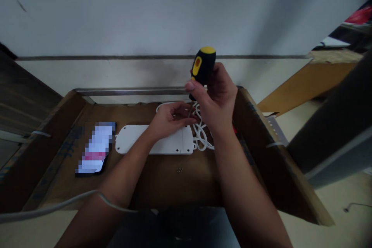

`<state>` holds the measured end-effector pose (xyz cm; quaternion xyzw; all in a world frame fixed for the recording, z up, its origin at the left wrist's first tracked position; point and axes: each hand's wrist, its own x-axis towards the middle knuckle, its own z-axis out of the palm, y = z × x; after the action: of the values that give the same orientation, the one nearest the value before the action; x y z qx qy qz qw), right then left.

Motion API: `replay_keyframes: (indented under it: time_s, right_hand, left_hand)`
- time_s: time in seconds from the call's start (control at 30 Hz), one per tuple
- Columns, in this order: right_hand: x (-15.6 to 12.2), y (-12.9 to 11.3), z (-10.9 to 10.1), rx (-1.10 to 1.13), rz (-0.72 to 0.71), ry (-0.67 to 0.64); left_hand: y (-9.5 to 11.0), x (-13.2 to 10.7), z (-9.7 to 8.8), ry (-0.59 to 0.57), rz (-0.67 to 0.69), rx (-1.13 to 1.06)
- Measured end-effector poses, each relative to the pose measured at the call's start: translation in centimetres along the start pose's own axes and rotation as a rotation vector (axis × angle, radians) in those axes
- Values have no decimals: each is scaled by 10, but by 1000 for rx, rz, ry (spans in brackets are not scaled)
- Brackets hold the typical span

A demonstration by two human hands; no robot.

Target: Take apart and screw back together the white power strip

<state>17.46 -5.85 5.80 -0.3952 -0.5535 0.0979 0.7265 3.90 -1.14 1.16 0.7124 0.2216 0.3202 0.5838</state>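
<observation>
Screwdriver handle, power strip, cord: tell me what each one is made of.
The screwdriver handle looks like moulded plastic, glossy black with yellow inserts; part may be rubber, which the look leaves open. The power strip looks like smooth, matte white plastic, with a moulded casing and seam. The cord looks plastic-sheathed, white and flexible, since it lies in loose bends.

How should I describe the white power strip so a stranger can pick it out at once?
Find the cardboard box under the arms. The white power strip lies flat on its floor, beneath the left hand. Unlike the pixelated phone beside it, it has a white cord bunched at one end.
</observation>
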Motion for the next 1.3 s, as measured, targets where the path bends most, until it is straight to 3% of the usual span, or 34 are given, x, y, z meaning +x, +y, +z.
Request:
replay_keyframes:
  time_s: [0.1,0.27,0.37,0.5,0.6,0.73,0.97,1.13,1.23,1.3]
  right_hand:
    - [-3,-4,3,-52,-48,7]
    - [-3,-9,3,118,35,-124]
    - [-2,-7,5,118,7,-79]
    - [-3,-3,7,75,-57,48]
    - [-2,-2,5,207,-7,-20]
    - [0,-2,3,278,64,-75]
    - [4,1,3,168,-90,98]
    - [3,5,-4,235,-25,-73]
    - [2,3,-4,199,-37,-60]
    - [1,1,-1,152,-72,-8]
  left_hand:
    - [-5,0,6,36,2,-109]
    - [-1,-1,2,-55,-10,-93]
    - [1,-1,-4,-101,-10,-31]
    - [-3,-1,-7,-159,176,157]
    - [-6,0,-8,-158,264,242]
    - [-6,0,-9,-159,248,256]
    - [-7,-1,2,24,82,31]
    - [-2,-2,-1,-37,52,41]
    - [0,-3,-3,-81,82,46]
    - [-1,-2,-1,-48,106,22]
